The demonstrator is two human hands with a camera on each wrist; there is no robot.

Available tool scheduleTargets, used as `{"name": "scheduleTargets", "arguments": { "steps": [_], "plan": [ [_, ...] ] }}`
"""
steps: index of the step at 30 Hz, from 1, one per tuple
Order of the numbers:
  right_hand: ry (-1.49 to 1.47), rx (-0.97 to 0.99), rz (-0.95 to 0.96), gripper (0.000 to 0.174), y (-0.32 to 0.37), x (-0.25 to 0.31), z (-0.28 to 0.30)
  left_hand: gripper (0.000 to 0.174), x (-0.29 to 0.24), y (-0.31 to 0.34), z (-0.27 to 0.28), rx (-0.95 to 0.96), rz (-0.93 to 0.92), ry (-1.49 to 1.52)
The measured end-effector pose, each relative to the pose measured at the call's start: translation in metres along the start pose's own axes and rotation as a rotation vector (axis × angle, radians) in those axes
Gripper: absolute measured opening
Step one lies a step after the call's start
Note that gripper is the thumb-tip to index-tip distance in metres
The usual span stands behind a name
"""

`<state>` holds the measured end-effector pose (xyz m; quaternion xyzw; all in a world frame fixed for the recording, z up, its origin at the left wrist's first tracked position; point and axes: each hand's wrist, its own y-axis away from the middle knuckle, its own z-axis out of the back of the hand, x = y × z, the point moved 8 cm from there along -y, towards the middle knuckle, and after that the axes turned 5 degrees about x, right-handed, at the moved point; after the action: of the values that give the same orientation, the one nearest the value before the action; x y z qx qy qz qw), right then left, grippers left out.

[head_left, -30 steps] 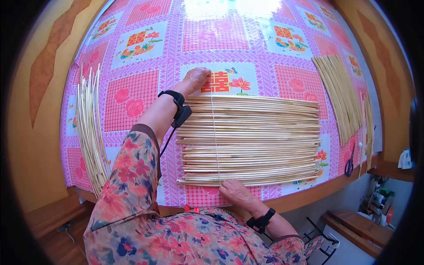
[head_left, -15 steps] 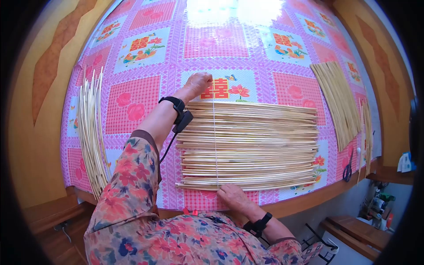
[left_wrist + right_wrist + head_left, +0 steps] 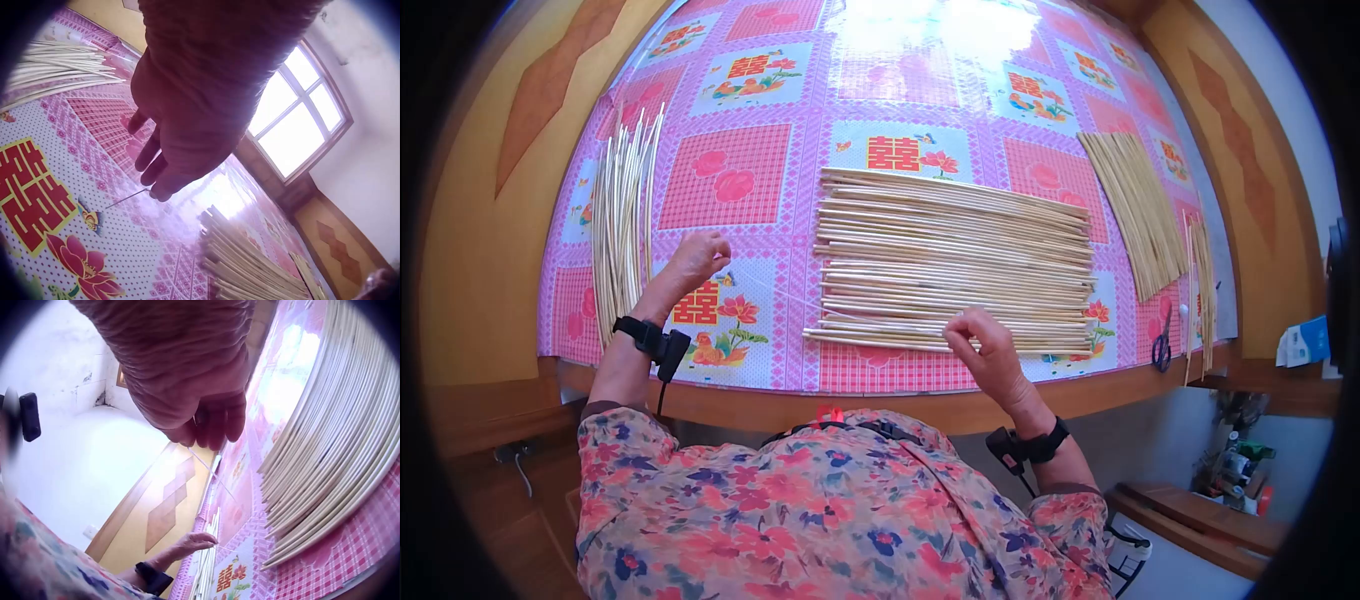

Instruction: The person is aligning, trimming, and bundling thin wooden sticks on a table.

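Observation:
A row of pale, straight stalks [image 3: 950, 265] lies side by side on the tablecloth in front of the person. The left hand [image 3: 697, 260] is raised left of the row, near a loose bunch of stalks [image 3: 622, 215]. Its thumb and fingertips pinch a thin thread, which shows as a short line in the left wrist view. At the row's near edge, the right hand [image 3: 985, 350] is held up with fingers curled. A white thread [image 3: 214, 474] runs from its fingertips in the right wrist view. In the head view the thread stretches faintly between the hands.
A second flat stack of stalks [image 3: 1135, 215] lies at the right, with a few separate sticks [image 3: 1203, 285] beyond it. Dark-handled scissors [image 3: 1162, 348] rest by the table's front edge. The patterned tablecloth [image 3: 730, 180] covers the table.
The left hand has come from beyond the row's far edge toward the left and nearer the body. The right hand has lifted and shifted right. The thread no longer runs straight across the stalks.

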<state>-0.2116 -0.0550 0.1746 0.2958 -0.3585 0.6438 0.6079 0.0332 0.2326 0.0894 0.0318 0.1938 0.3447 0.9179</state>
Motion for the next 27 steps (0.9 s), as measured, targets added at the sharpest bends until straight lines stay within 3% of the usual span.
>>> {"name": "scheduleTargets", "arguments": {
  "steps": [2, 4, 7, 10, 12, 16, 21, 27],
  "plan": [
    [-0.013, 0.002, 0.024, 0.006, -0.011, 0.012, -0.001, 0.015, -0.007, 0.029, -0.01, 0.044, 0.06, -0.172],
    [-0.106, -0.01, 0.05, 0.006, -0.02, 0.021, -0.004, 0.022, -0.026, 0.038, -0.009, -0.032, 0.088, -0.197],
    [-0.134, 0.024, 0.095, 0.007, -0.031, 0.036, -0.013, 0.027, -0.103, 0.041, 0.014, -0.272, -0.102, 0.25],
    [-0.121, 0.065, 0.157, 0.007, -0.038, 0.063, -0.015, 0.029, -0.195, 0.048, 0.033, -0.28, -0.232, 0.918],
    [-0.125, 0.069, 0.164, 0.007, -0.037, 0.072, -0.015, 0.029, -0.234, 0.053, 0.039, -0.359, -0.306, 1.057],
    [-0.228, 0.06, 0.131, 0.008, -0.034, 0.073, -0.007, 0.018, -0.247, 0.051, 0.017, -0.233, -0.125, 1.356],
    [-0.357, 0.097, 0.037, 0.005, -0.025, 0.064, -0.008, 0.013, -0.254, 0.071, 0.02, -0.378, -0.055, 1.314],
    [-0.768, 0.128, -0.093, 0.008, -0.019, 0.055, -0.014, 0.011, -0.251, 0.078, 0.012, -0.462, -0.022, 1.277]
  ]
}}
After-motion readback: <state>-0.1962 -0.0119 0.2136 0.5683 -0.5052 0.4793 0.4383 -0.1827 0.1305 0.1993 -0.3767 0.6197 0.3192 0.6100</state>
